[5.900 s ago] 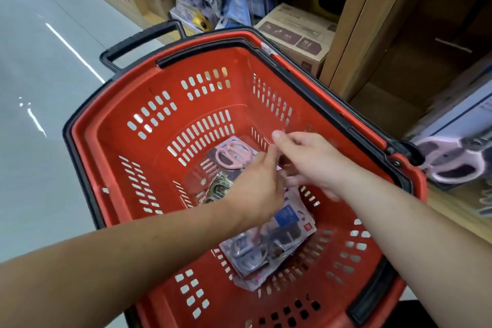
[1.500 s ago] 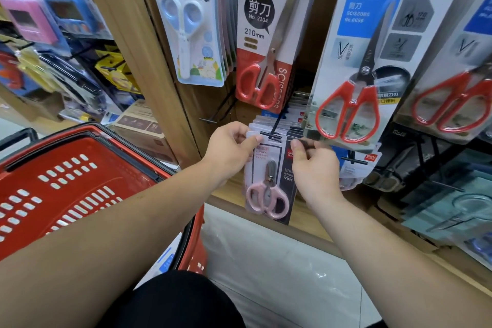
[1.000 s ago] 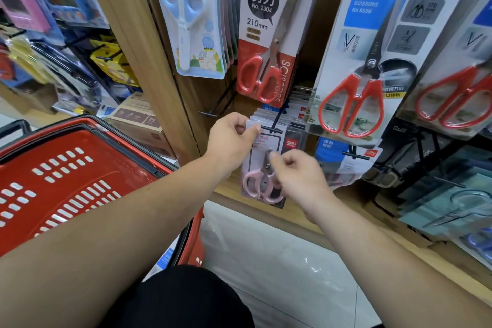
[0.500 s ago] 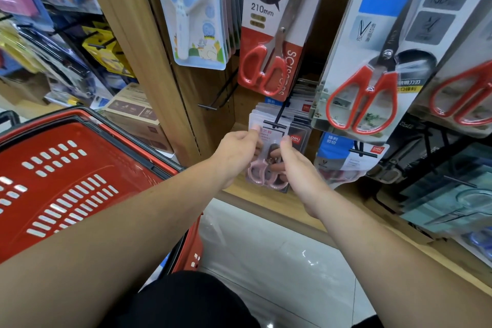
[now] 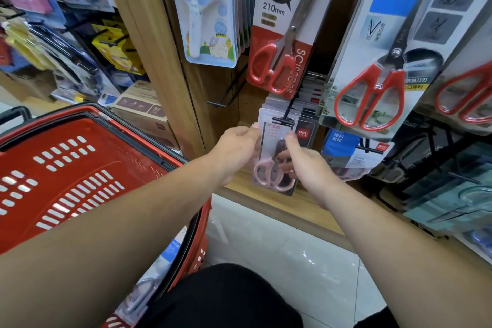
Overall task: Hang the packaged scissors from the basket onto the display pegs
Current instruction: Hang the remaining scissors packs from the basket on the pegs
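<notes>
One basket (image 5: 80, 168) is seen left of the left hand (image 5: 234, 152). One pink scissors pack (image 5: 274, 165) is hung on one peg (image 5: 288, 112), its left edge pinched by that hand and its front gripped between thumb and fingers of the right hand (image 5: 306, 168). Three red-handled packs (image 5: 271, 66) are hung above both hands. Compared with 1.5 s ago, both hands are placed lower on the pack.

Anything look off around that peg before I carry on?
Nothing serious. The pink scissors pack sits roughly square on the black peg, held at both sides. The packs behind it are fanned unevenly, and the neighbouring peg to the left is bare.
</notes>
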`<state>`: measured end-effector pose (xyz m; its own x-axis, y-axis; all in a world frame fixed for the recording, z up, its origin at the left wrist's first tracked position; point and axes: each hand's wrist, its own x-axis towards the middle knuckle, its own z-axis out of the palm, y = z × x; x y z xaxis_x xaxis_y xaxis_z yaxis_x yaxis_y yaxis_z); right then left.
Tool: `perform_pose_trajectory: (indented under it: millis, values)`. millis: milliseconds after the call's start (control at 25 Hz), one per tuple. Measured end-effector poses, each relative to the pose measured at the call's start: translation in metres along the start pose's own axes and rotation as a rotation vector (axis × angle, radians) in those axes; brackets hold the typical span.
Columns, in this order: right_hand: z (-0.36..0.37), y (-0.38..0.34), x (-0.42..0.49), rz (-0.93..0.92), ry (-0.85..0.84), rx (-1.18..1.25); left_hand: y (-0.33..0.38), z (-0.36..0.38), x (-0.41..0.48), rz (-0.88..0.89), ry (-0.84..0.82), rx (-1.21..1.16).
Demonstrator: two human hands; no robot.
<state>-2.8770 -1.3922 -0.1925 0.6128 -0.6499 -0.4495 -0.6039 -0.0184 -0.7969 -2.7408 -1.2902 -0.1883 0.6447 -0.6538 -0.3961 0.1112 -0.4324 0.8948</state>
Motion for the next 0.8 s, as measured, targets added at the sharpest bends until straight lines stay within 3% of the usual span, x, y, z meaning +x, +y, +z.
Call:
perform_pose_trajectory:
  millis: [200,320,480,680,800]
  values:
    - [0.008,-0.029,-0.050,-0.297,-0.009,-0.322,0.003,-0.064,-0.068,0.169,0.171,-0.117]
    - [0.020,-0.051,-0.083,-0.410,-0.016,-0.263,-0.016,-0.107,-0.108,0.184,0.226,-0.097]
    - [0.049,-0.075,-0.124,-0.448,-0.155,-0.201,-0.100,-0.150,-0.161,0.057,0.318,0.052]
    - [0.126,-0.103,-0.128,-0.723,-0.313,-0.616,-0.189,-0.167,-0.201,-0.183,0.432,0.113]
    - [0.184,-0.102,-0.105,-0.746,-0.414,-0.863,-0.199,-0.160,-0.205,-0.247,0.341,0.135]
